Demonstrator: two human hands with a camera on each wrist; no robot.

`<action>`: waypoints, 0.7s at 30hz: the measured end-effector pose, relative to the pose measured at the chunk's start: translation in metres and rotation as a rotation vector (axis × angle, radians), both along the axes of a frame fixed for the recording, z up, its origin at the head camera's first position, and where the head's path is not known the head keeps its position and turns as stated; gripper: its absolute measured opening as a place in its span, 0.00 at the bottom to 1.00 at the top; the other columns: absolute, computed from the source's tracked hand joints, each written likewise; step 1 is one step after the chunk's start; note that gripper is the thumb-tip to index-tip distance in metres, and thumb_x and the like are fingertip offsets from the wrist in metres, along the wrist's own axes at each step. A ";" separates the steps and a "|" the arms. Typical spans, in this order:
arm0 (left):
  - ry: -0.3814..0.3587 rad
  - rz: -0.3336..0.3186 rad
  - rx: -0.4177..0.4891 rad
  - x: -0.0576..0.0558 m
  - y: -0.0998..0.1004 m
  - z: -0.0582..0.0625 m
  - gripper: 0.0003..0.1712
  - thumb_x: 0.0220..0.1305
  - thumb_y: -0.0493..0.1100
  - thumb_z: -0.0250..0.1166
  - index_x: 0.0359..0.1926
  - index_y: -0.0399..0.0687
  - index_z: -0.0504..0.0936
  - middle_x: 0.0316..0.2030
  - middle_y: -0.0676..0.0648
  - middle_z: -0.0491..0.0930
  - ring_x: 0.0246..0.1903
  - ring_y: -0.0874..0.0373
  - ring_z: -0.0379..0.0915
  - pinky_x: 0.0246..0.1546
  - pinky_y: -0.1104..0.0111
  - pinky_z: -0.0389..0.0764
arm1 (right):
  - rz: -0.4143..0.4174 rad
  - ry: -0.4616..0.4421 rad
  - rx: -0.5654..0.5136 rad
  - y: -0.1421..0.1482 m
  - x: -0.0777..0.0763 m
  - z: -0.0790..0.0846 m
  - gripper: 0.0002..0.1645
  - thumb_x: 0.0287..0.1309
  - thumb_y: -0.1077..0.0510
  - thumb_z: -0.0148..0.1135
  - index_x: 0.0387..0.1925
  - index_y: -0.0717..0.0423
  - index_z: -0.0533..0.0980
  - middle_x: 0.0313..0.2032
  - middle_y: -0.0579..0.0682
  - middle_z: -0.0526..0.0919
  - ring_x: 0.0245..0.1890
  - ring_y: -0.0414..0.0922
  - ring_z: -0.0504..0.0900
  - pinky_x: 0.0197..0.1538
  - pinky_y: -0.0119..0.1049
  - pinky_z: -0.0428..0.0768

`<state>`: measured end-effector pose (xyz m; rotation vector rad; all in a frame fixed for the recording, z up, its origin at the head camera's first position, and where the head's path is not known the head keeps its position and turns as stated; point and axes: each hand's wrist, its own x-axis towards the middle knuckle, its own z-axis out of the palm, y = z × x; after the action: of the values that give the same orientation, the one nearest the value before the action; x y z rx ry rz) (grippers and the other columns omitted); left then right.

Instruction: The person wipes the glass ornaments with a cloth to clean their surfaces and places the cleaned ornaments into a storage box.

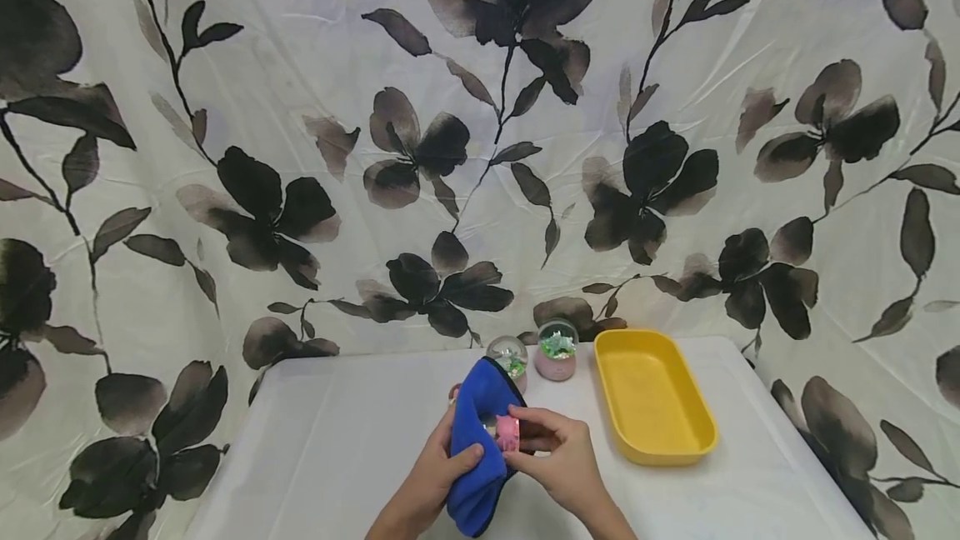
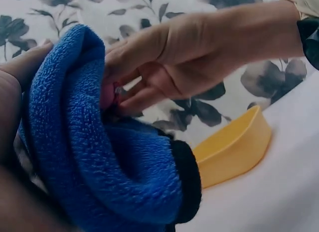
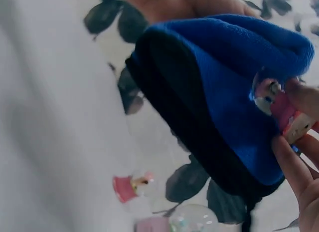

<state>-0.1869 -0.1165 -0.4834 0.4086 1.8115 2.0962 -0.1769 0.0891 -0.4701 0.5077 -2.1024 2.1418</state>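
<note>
Head view: left hand [image 1: 431,469] wraps its fingers round a blue cloth [image 1: 477,397], thumb pressing the near face; right hand [image 1: 561,450], nearly closed, pinches a small globe [image 1: 507,433] by its pink base, dome turned into the cloth's fold, above the table [image 1: 322,440] and left of the tray [image 1: 667,457]. Looks like wiping: best to grip only the base, turn the globe slowly under light, even pressure, and work low in case it slips. Other globes [image 1: 557,363] stand beyond, so mind the cloth's loose edge.
</note>
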 end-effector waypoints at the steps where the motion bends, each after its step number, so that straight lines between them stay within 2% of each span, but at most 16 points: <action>1: 0.015 0.009 -0.007 0.000 -0.001 -0.002 0.46 0.70 0.48 0.58 0.77 0.46 0.40 0.69 0.32 0.53 0.62 0.42 0.60 0.59 0.51 0.66 | -0.007 0.028 0.028 0.000 0.002 0.004 0.29 0.40 0.72 0.76 0.50 0.65 0.80 0.45 0.57 0.84 0.42 0.49 0.84 0.42 0.41 0.82; 4: 0.065 0.050 -0.046 -0.002 -0.001 -0.004 0.43 0.68 0.46 0.60 0.75 0.45 0.47 0.64 0.35 0.62 0.58 0.44 0.65 0.56 0.53 0.70 | -0.036 0.119 0.116 -0.001 0.008 0.017 0.29 0.39 0.75 0.75 0.50 0.66 0.80 0.46 0.56 0.84 0.42 0.47 0.84 0.41 0.41 0.82; 7: 0.093 0.091 -0.060 -0.001 0.002 -0.005 0.41 0.67 0.45 0.61 0.74 0.44 0.52 0.60 0.36 0.67 0.55 0.44 0.68 0.55 0.53 0.72 | -0.046 0.188 0.195 0.000 0.010 0.019 0.31 0.38 0.77 0.74 0.51 0.66 0.79 0.48 0.57 0.84 0.44 0.46 0.83 0.41 0.40 0.82; 12: 0.120 0.104 -0.069 0.001 0.004 -0.007 0.43 0.66 0.44 0.63 0.75 0.44 0.49 0.63 0.33 0.63 0.57 0.42 0.68 0.55 0.51 0.72 | -0.005 0.382 0.275 0.006 0.009 0.015 0.32 0.38 0.81 0.70 0.50 0.68 0.78 0.49 0.62 0.81 0.46 0.49 0.83 0.38 0.39 0.82; 15: 0.166 0.091 -0.090 0.000 0.004 -0.010 0.45 0.64 0.42 0.65 0.75 0.46 0.50 0.65 0.34 0.62 0.58 0.42 0.68 0.54 0.52 0.73 | 0.023 0.475 0.312 0.012 0.004 0.007 0.31 0.38 0.80 0.72 0.50 0.66 0.79 0.50 0.61 0.81 0.47 0.51 0.83 0.37 0.39 0.83; 16: 0.189 0.087 -0.104 0.000 0.004 -0.011 0.45 0.63 0.41 0.66 0.74 0.48 0.52 0.64 0.35 0.63 0.57 0.42 0.69 0.53 0.53 0.74 | 0.037 0.472 0.316 0.015 0.002 0.005 0.31 0.39 0.79 0.72 0.50 0.65 0.79 0.50 0.60 0.81 0.48 0.51 0.82 0.38 0.39 0.83; 18: 0.246 0.083 -0.145 -0.001 0.003 -0.012 0.44 0.60 0.40 0.69 0.73 0.52 0.57 0.62 0.39 0.67 0.56 0.44 0.70 0.52 0.56 0.75 | 0.077 0.398 0.305 0.019 -0.001 0.003 0.31 0.42 0.74 0.73 0.53 0.61 0.78 0.51 0.56 0.82 0.47 0.49 0.83 0.39 0.38 0.82; 21: 0.348 0.067 -0.238 -0.001 0.003 -0.012 0.43 0.55 0.42 0.74 0.70 0.60 0.64 0.60 0.47 0.71 0.55 0.47 0.71 0.51 0.56 0.75 | 0.146 0.190 0.265 0.026 -0.005 0.004 0.29 0.48 0.66 0.74 0.55 0.58 0.78 0.50 0.52 0.82 0.44 0.47 0.83 0.40 0.36 0.82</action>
<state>-0.1881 -0.1132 -0.4952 0.6905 2.2694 1.9095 -0.1815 0.1150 -0.4659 0.8789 -2.3121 1.8036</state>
